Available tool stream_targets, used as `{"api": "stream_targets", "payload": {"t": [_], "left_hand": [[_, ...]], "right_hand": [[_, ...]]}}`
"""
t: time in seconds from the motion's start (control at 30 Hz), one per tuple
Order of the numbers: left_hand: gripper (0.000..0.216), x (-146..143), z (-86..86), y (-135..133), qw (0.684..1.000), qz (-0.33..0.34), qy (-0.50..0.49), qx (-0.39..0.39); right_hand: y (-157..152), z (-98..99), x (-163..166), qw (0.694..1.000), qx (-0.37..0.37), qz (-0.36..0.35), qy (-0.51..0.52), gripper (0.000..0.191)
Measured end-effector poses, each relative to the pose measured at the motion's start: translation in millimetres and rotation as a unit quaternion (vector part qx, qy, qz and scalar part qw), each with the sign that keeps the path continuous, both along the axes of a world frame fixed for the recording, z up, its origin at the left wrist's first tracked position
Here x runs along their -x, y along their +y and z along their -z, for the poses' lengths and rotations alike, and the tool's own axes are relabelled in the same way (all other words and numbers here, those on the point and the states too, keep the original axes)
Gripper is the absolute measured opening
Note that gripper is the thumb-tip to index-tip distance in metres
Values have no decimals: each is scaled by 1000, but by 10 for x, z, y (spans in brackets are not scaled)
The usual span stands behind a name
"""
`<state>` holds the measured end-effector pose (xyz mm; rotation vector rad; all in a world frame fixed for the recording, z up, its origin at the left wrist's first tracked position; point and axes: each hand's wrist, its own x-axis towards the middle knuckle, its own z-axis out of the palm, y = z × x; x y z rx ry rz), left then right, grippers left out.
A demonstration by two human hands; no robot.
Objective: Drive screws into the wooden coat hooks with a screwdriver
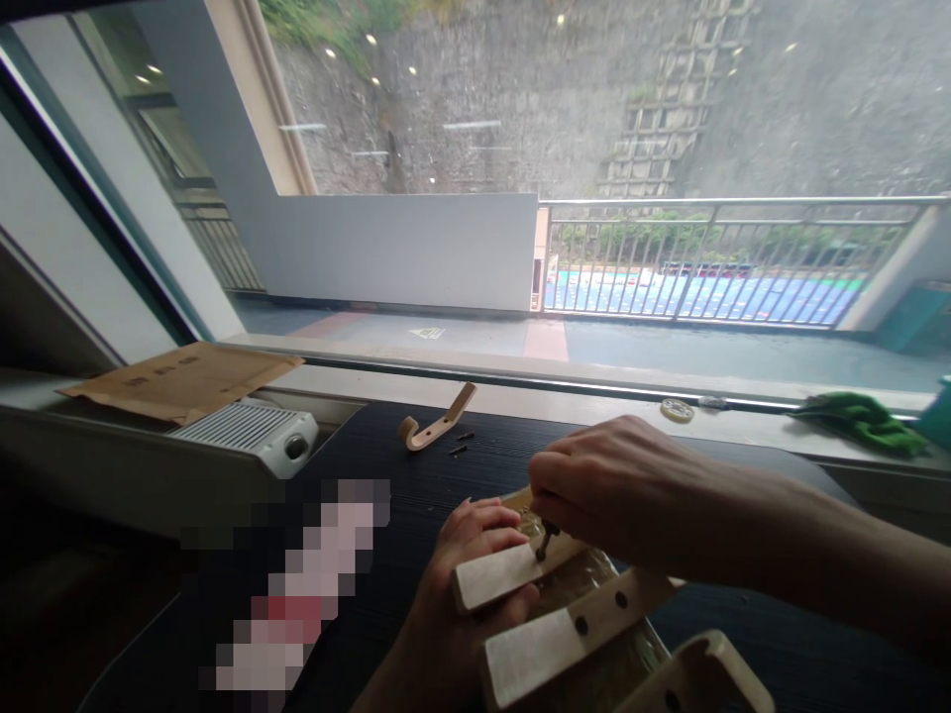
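My left hand (475, 584) is closed around the end of a pale wooden hook (496, 577), fingers over its far side and thumb below. My right hand (601, 485) is curled above the same hook, gripping a short dark metal piece (548, 540) whose lower end meets the wood; I cannot tell whether it is a screw or a driver. Under the hook lies a board wrapped in shiny plastic (569, 586). Nearer me a second wooden hook (546, 644) with two dark holes crosses it, and a third hook (698, 678) is partly cut off.
A loose wooden hook (438, 424) and two small dark screws (459, 451) lie on the black table (357, 446). Along the sill are a tape roll (677, 410) and a green cloth (866, 421). At left, a brown envelope (185, 376) rests by a white radiator (249, 436).
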<state>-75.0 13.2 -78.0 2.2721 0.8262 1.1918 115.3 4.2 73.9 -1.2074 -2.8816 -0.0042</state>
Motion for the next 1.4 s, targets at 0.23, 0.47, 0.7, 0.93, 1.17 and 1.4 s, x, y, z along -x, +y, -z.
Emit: {"api": "stream_targets", "payload": {"t": [0.23,0.47,0.7,0.93,1.17,1.4], "left_hand": [[29,1,28,12,1000,-3,9,-3],[29,7,14,5,1000,2,9,17],[29,0,19,-1,1000,-12,12,10],[31,1,-5,-13,1000,-13,11,-7],[32,-9,20,-9,1000,-11,3,-5],[28,1,11,-20,1000,-4,8,11]], "right_hand": [[23,86,81,997,-72,31,-21,23],[-105,-34,24,997,-7,74,15,12],[-146,-106,-14,998,45,37,23,13],[-94,25,-24,1000,-2,18,11,12],[-62,107,4,997,-24,72,31,15],[-119,-7,-5,993,34,103,45,14]]}}
